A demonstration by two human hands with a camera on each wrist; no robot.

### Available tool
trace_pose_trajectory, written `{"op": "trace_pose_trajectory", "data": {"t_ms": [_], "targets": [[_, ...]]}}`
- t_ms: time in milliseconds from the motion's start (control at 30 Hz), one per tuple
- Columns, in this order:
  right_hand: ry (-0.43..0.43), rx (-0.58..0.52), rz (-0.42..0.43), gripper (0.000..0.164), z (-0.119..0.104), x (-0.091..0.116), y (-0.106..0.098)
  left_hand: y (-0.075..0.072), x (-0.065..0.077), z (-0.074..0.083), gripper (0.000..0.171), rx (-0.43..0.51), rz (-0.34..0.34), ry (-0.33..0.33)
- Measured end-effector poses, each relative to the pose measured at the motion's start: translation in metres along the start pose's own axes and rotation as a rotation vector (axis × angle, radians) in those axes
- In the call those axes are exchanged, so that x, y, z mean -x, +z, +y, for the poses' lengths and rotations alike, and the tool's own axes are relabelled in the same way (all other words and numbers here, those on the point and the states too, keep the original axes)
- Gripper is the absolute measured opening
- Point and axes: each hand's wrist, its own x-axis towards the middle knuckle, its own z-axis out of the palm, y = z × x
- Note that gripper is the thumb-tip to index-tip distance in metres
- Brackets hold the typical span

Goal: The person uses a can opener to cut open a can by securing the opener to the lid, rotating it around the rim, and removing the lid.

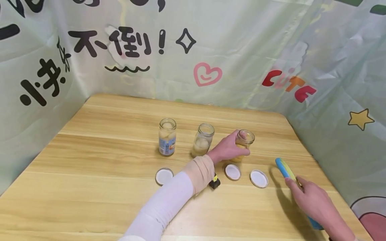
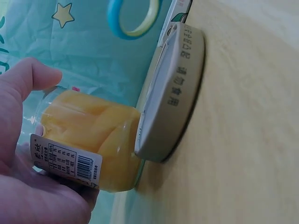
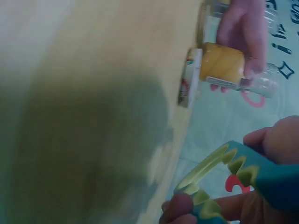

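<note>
My left hand (image 1: 229,147) grips an uncapped glass jar (image 1: 248,140) near its neck, thumb and fingers on opposite sides. Yellow fruit pieces fill the jar in the left wrist view, where a white barcode label (image 2: 67,161) shows. My right hand (image 1: 315,202) holds a blue and yellow-green jar opener (image 1: 283,167) above the table at the right. Its looped grip has yellow-green teeth inside, seen in the right wrist view. Two jar lids, one lid (image 1: 233,172) and another lid (image 1: 258,178), lie white side up in front of the held jar.
To the left stand two more uncapped jars with pale contents: a blue-labelled jar (image 1: 167,139) and a middle jar (image 1: 202,142). A third lid (image 1: 164,176) lies beside the left forearm. A small black piece (image 1: 214,183) shows under the left wrist. Printed cloth (image 1: 235,43) encloses the wooden table (image 1: 99,201).
</note>
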Motion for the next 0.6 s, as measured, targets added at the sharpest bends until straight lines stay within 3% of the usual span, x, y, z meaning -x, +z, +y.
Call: {"op": "trace_pose_trajectory", "data": {"t_ms": [167,333,433,600], "targets": [[0.004,0.089,0.035,0.089,0.007,-0.0021,0.0037,0.0,-0.0008,-0.0002,0.045,-0.033,0.006,0.001],[0.02,0.126,-0.025,0.087,0.0076,-0.0042,0.0048,-0.0003,-0.0014,-0.0021,0.045,-0.057,0.01,0.002],[0.026,0.158,-0.068,0.094,0.0055,-0.0054,0.0069,-0.0003,-0.0016,-0.0029,0.046,-0.064,0.008,0.0],[0.014,0.224,-0.073,0.101,0.0002,-0.0057,0.01,-0.0023,-0.0009,-0.0035,0.045,-0.06,0.015,-0.012]]}}
